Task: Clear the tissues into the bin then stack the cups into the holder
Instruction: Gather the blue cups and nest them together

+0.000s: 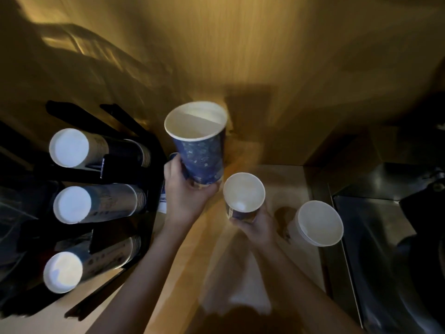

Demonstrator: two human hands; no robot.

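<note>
Left hand (184, 189) fingers clamped round base of tall blue paper cup (199, 145), tilted; right hand (252, 225) fingers grip short cup (243, 194); white tub (317, 222) on wooden tabletop (284, 179).

No legible text anywhere: the frame is dim and motion-blurred. The white cup (164, 196) behind the left hand (185, 189) carries a small blue printed band near its lower end, but the letters are too smeared to read, and the small cup (243, 196) in the right hand (255, 225) has a yellowish label strip on its side that is also unreadable. The cup stacks in the black holder (125, 169) show faint dark print along their sides, e.g. the middle stack (103, 203), none of it resolvable.
</note>
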